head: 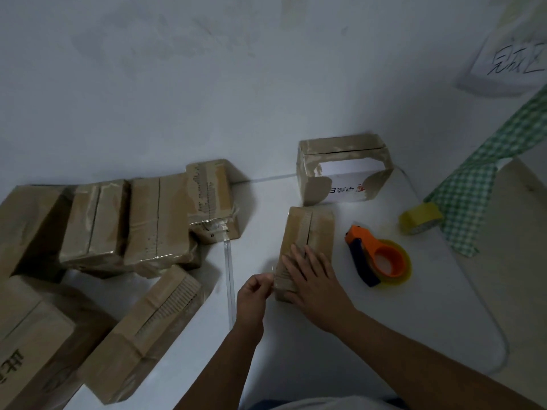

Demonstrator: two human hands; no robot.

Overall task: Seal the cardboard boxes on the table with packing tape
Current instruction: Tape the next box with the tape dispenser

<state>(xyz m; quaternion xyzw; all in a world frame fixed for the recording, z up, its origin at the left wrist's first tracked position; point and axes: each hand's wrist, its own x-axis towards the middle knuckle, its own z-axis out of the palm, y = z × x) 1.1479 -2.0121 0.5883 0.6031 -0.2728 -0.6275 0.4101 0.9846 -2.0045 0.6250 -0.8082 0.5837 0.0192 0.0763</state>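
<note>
A: Where is the work now?

B: On the small box (pixel 306 250) in the middle of the table (pixel 325 350). The right hand (pixel 313 279) lies flat on its near end, fingers straight, pressing the top down. The left hand (pixel 253 294) is curled at the near left corner, pinching what looks like a tape end — too thin and clear to be sure.

A: What could go wrong?

B: The centre seam on the far half looks open. If the right hand lifts early, I'd guess the flaps spring apart and the tape wrinkles or sticks to itself. Pull the end sideways and the light box could skid toward the dispenser (pixel 377 255), which lies just to its right, unheld.

A: Anything readable?

B: A sheet (pixel 509 54) on the wall, top right, carries handwritten characters — I can't make them out with confidence. The open box (pixel 343 170) behind has a white face with upside-down print and a red mark. The big box (pixel 32 344) at far left shows dark print, cut off. A spare yellow roll (pixel 420 221) sits by the checked cloth (pixel 473 187).
</note>
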